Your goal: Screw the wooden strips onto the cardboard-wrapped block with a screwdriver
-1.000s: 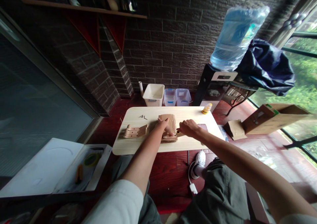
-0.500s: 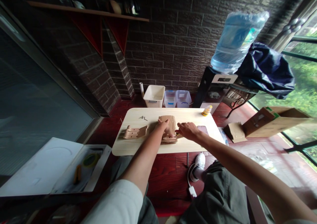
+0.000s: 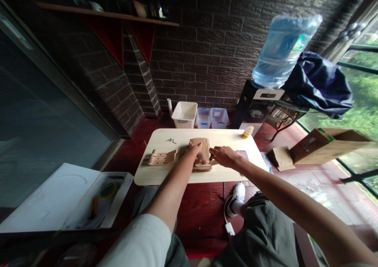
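Observation:
On the pale table (image 3: 159, 176), a brown cardboard pad (image 3: 204, 141) lies under a light wooden piece (image 3: 202, 164). My left hand (image 3: 195, 150) is closed on that wooden piece and presses it against the pad; the forearm hides part of it. At the piece's right end, my right hand (image 3: 223, 155) is closed around a small black-and-yellow tool (image 3: 211, 157), whose kind is too small to make out. Left of my hands rests a wooden assembly (image 3: 162, 157) with slats and dark holes. Several small dark screws (image 3: 171, 141) are scattered behind it.
A phone (image 3: 242, 154) and a small yellow-and-clear bottle (image 3: 247, 132) are on the table's right side. Plastic bins (image 3: 184, 115) stand behind the table. To the left is an open white case (image 3: 118, 216); to the right, a water dispenser (image 3: 251, 101) and cardboard box (image 3: 327, 145).
My right hand has turned slightly at the wooden piece's right end, and more of the tool shows. My left hand keeps its place. The view has shifted very slightly.

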### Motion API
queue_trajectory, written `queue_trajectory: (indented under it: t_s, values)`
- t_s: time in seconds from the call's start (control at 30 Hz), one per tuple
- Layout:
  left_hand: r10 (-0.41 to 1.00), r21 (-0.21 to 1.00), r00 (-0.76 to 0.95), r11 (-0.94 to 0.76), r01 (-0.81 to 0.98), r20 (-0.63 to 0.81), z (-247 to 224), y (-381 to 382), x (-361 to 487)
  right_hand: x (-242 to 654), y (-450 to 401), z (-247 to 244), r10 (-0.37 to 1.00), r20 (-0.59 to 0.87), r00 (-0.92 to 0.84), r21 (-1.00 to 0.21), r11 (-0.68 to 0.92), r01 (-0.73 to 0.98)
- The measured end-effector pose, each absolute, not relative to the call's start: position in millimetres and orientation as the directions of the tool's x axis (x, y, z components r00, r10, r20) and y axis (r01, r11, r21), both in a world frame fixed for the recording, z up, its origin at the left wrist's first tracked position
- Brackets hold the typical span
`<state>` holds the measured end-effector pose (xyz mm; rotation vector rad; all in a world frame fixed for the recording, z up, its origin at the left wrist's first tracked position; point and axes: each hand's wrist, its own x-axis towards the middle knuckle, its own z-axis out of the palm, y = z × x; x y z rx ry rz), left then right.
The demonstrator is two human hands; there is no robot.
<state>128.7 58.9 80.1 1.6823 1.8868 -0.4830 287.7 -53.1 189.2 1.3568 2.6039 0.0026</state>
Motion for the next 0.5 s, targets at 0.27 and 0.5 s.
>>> queue_trajectory:
  t_s: [0.27,0.5]
  values:
    - [0.762,0.098,-0.028,0.119,0.988,-0.648,66.5,67.2,127.8,284.4,-50.1,186.0,0.832,-0.176,-0.526,0.113,0.548,0.829]
    - [0.762,0.118,-0.041,0.152,0.981,-0.646,67.0,65.6,128.6,285.4,-53.3,186.3,0.868,-0.196,-0.456,0.147,0.486,0.862]
